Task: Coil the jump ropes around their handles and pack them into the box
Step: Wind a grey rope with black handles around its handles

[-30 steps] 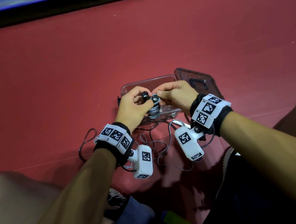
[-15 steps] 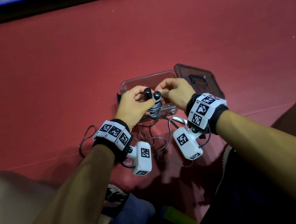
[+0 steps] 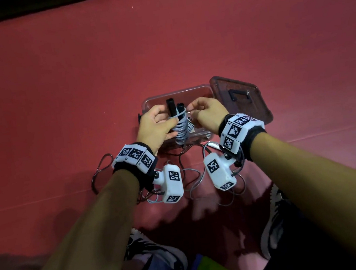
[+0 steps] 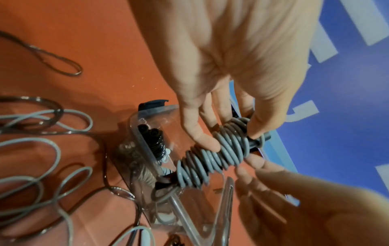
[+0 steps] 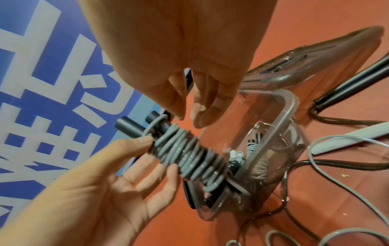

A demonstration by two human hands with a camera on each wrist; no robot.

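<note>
Grey jump rope (image 4: 212, 154), coiled around its two black handles (image 3: 175, 110): gripped in left hand (image 3: 157, 126), over the clear box (image 3: 204, 134) on red floor. Right hand (image 3: 209, 112) pinches the rope's last loop at the handle tops.

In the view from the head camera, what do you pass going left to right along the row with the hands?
Left hand → grey rope wound round two black handles → right hand → the box's lid, lying on the red floor.
</note>
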